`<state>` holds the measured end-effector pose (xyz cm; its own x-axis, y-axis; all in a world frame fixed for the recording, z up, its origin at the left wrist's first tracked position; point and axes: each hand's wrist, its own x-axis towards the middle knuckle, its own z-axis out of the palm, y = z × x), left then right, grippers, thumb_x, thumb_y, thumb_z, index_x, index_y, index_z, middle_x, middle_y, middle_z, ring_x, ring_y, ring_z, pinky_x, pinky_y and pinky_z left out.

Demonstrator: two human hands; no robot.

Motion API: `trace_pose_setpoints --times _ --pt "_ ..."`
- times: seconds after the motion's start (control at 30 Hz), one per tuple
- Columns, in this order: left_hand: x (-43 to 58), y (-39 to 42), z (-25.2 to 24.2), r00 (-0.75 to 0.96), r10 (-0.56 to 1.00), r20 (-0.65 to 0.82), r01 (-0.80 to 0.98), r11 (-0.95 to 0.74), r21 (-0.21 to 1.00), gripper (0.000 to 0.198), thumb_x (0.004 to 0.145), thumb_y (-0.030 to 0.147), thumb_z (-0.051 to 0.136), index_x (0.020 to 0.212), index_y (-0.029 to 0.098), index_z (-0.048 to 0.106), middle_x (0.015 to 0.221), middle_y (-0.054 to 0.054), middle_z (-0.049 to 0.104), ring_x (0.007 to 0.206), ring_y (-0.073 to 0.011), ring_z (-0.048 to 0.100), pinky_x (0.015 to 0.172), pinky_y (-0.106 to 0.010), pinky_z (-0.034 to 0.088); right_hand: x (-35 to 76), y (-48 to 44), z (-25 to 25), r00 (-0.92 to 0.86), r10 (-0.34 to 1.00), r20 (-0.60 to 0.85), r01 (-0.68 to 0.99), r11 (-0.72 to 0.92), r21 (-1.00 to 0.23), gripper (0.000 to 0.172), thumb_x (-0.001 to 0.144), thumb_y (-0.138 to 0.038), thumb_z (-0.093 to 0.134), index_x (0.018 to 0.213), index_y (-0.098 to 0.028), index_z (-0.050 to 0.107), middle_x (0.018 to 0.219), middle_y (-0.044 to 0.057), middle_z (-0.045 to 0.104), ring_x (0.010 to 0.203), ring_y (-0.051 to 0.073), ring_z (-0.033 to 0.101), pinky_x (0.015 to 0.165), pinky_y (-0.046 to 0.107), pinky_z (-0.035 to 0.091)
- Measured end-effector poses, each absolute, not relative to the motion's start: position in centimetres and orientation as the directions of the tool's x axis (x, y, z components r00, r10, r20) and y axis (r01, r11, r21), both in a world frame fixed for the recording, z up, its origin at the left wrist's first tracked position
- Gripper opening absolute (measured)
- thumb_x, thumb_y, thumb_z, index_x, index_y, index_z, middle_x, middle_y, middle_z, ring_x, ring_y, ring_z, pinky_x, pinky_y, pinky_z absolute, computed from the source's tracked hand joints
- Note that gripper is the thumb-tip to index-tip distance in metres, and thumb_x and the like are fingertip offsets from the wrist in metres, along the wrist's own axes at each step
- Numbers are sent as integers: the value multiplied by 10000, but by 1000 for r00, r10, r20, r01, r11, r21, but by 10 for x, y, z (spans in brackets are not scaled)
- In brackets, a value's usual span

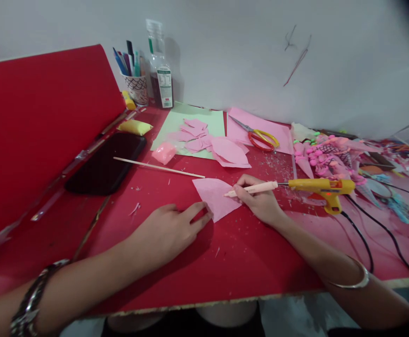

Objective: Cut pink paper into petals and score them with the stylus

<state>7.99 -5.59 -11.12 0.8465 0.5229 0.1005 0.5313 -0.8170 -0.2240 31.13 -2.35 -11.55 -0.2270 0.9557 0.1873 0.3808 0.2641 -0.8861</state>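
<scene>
A fan-shaped piece of pink paper [211, 194] lies flat on the red tabletop between my hands. My left hand [172, 229] rests at its lower left edge, fingers stretched out and touching it. My right hand [260, 202] is closed around a pale peach pen [262, 187], whose tip points down onto the paper. Just right of the pen's far end lies a yellow glue gun [316, 186] with a small red light. A thin pale stick [158, 167] lies above the paper, to the left.
More pink pieces [228, 152], a pale green sheet [162, 131] and scissors [260, 138] lie behind. At left are a black phone [106, 164] and yellow packet [135, 127]; a pen cup [136, 89] and bottle [162, 84] stand behind. Pink cones [325, 157] and cords [362, 234] occupy the right.
</scene>
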Motion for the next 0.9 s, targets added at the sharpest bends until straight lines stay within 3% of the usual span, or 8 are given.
trace_pose_setpoints --times 0.3,0.47,0.57,0.7,0.9 --pt "81 -55 -112 847 527 76 528 -812 -251 400 798 116 428 1184 214 470 1195 -79 526 598 -138 546 553 -308 404 315 -14 -119 -133 956 260 476 292 -830 154 805 -300 522 718 -173 524 663 -15 542 587 93 482 516 213 348" --pt "80 -56 -110 835 543 93 547 -797 -254 403 790 137 449 1181 230 475 1193 -62 535 527 -117 528 535 -304 389 314 -19 -115 -50 967 250 371 250 -894 160 807 -302 504 709 -176 510 604 -22 538 518 84 479 469 200 359" --pt "80 -58 -106 817 567 102 572 -777 -262 390 789 163 459 1172 235 488 1172 -55 551 479 -110 515 514 -308 384 312 -28 -110 -166 970 176 289 218 -932 179 799 -291 497 663 -174 491 530 -31 526 453 77 452 426 191 342" --pt "81 -58 -105 808 576 123 585 -764 -271 351 808 193 442 1153 208 512 1156 -67 561 475 -115 522 513 -312 384 305 -38 -106 -398 916 58 312 194 -930 158 771 -231 517 630 -162 501 523 -26 525 453 71 450 430 187 340" --pt "82 -56 -110 816 560 142 577 -774 -263 335 820 203 430 1144 205 512 1109 -63 577 480 -117 516 516 -310 372 298 -41 -104 -440 898 7 345 176 -922 133 772 -227 528 661 -155 537 555 -14 560 481 80 482 452 189 357"
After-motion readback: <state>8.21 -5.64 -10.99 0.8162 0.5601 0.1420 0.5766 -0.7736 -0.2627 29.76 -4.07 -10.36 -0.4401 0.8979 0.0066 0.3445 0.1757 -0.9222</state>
